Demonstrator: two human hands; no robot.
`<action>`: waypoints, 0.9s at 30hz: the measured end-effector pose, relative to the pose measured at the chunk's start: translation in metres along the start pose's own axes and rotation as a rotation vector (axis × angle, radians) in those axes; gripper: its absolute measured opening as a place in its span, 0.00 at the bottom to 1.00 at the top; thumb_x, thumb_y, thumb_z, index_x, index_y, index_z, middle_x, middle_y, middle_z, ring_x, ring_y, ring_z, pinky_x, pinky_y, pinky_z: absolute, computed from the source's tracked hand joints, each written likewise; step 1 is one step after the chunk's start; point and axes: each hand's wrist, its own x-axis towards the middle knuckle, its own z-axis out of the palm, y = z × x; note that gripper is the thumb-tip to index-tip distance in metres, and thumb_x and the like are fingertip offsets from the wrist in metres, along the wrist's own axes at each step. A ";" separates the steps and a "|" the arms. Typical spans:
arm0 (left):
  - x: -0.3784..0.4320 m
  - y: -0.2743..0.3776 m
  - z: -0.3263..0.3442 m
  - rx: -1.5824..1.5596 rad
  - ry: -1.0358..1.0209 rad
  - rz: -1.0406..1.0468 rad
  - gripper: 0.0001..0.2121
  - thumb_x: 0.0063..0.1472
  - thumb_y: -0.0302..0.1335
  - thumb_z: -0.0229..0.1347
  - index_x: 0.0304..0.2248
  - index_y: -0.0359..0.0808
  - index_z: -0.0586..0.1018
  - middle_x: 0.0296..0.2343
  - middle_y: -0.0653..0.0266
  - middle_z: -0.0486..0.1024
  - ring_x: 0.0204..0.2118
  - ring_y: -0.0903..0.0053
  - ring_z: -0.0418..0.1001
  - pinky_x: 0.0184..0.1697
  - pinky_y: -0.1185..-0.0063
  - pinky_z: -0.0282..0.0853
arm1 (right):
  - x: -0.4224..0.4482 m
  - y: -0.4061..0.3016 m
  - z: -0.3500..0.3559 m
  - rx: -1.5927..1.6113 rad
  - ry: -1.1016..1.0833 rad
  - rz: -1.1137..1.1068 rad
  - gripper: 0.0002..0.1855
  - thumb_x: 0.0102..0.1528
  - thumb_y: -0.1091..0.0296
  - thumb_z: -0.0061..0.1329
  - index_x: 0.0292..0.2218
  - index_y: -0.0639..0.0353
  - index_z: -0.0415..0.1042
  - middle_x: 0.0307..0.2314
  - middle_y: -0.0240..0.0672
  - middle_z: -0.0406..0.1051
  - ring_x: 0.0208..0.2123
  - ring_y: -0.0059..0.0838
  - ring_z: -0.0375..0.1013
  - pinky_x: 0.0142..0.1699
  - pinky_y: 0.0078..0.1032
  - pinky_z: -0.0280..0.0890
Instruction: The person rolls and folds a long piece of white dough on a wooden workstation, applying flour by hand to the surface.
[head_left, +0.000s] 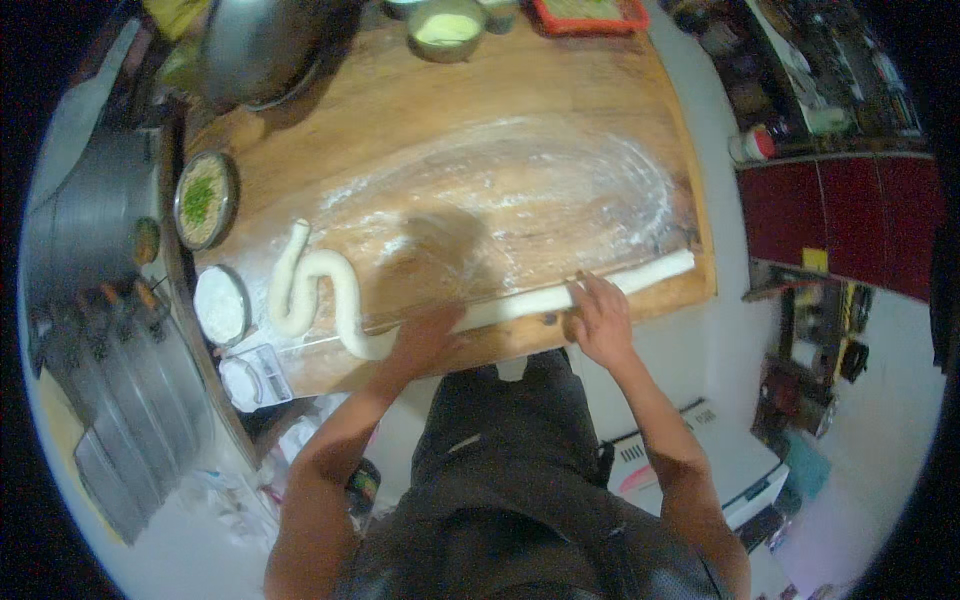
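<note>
A long rope of white dough lies along the near edge of a wooden work board. Its left part winds in an S-shaped curve on the floured wood. My left hand rests over the rope left of centre and covers part of it. Farther right, my right hand lies across the rope with its fingers over the top, and the rope's end shows beyond it. Whether either hand grips the dough or only presses on it is hard to see. White flour is spread in a broad oval beyond the hands.
A bowl with chopped greens, a bowl of white flour and a small white scale line the left edge. Along the far side stand a large dark metal vessel, a bowl with yellowish contents and a red tray.
</note>
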 end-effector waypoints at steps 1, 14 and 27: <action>-0.010 0.004 0.005 0.069 -0.013 -0.107 0.28 0.64 0.47 0.56 0.56 0.34 0.75 0.58 0.48 0.70 0.62 0.54 0.67 0.62 0.55 0.64 | 0.000 -0.004 0.001 0.019 -0.022 -0.017 0.34 0.54 0.62 0.55 0.62 0.55 0.66 0.60 0.50 0.62 0.63 0.54 0.60 0.68 0.50 0.53; -0.166 -0.103 -0.022 0.240 0.054 -0.418 0.28 0.49 0.27 0.68 0.50 0.32 0.74 0.42 0.46 0.74 0.47 0.51 0.72 0.50 0.61 0.69 | 0.058 -0.031 0.062 0.091 -0.094 -0.197 0.34 0.61 0.57 0.53 0.64 0.58 0.63 0.63 0.49 0.61 0.65 0.51 0.59 0.70 0.46 0.51; 0.040 0.038 0.059 0.236 0.378 -0.319 0.36 0.62 0.38 0.58 0.65 0.30 0.61 0.65 0.40 0.57 0.67 0.47 0.57 0.70 0.54 0.50 | 0.107 -0.030 0.084 -0.022 0.011 -0.173 0.28 0.60 0.60 0.54 0.59 0.59 0.69 0.60 0.49 0.66 0.62 0.48 0.65 0.67 0.48 0.56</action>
